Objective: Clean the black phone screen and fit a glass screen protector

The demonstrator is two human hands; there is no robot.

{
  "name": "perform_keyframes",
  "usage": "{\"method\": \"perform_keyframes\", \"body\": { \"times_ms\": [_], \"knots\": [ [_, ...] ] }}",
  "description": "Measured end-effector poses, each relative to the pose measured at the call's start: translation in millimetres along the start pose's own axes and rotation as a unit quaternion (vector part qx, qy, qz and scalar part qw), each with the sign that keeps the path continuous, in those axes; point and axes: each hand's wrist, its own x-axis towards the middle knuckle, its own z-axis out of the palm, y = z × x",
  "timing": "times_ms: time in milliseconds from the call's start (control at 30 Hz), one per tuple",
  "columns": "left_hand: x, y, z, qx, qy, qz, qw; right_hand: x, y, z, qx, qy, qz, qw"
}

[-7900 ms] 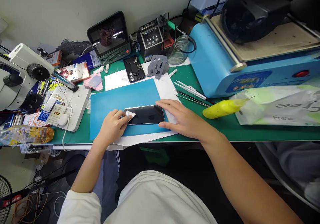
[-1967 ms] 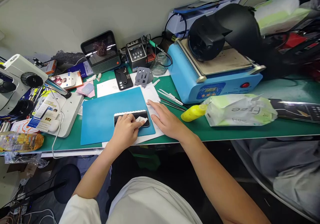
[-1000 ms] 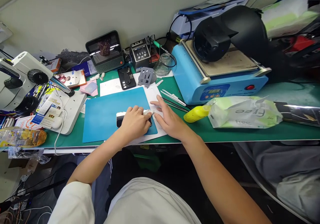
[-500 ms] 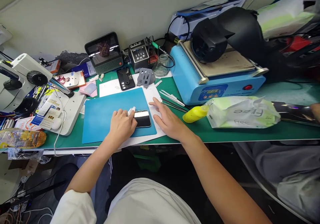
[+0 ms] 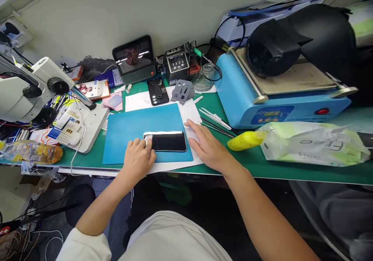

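A smartphone (image 5: 169,141) with a dark, glossy screen lies face up on the blue mat (image 5: 125,125). My left hand (image 5: 138,156) is closed on a small white wipe (image 5: 148,137) and presses it onto the phone's left end. That end is partly hidden beneath the fingers. Just past the phone's right end, my right hand (image 5: 206,144) rests with fingers apart on the white paper (image 5: 190,113) at the mat's edge. It holds nothing.
To the right stand a yellow bottle (image 5: 244,140), a wipes pack (image 5: 314,144) and a blue heating machine (image 5: 241,98). Tweezers (image 5: 217,127) lie near my right hand. Behind the mat are a black phone case (image 5: 157,91) and a glass jar (image 5: 204,78). A microscope (image 5: 49,82) stands left.
My left hand has slid the wipe from the phone's middle to its left end, baring more of the screen. My right hand stays beside the phone. The whole view has shifted.
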Motion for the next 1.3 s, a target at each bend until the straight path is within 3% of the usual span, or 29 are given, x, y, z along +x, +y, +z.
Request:
{"method": "perform_keyframes", "body": {
  "times_ms": [100, 200, 400, 633, 1000, 1300],
  "knots": [
    [9.0, 6.0, -1.0, -0.024, -0.009, 0.013, 1.0, -0.5, 1.7, 0.7, -0.001, -0.004, 0.01, 1.0],
    [14.2, -1.1, -3.3, -0.048, -0.016, -0.004, 0.999, -1.4, 3.3, 1.4, 0.003, 0.0, 0.018, 1.0],
    [-6.5, -23.2, -7.9, -0.096, -0.031, -0.057, 0.993, -0.9, 3.7, 2.1, 0.003, 0.001, 0.02, 1.0],
    [0.8, -17.7, -8.3, -0.15, -0.05, -0.03, 0.987, -1.1, 3.4, 1.6, -0.03, -0.006, 0.02, 0.999],
    [17.2, -27.0, -4.5, -0.091, -0.026, -0.057, 0.994, -0.1, 2.0, 4.2, -0.039, 0.002, 0.024, 0.999],
    [5.9, -7.9, -0.7, -0.084, -0.028, -0.031, 0.996, -1.7, 4.1, 5.6, -0.036, 0.011, 0.022, 0.999]
  ]
}}
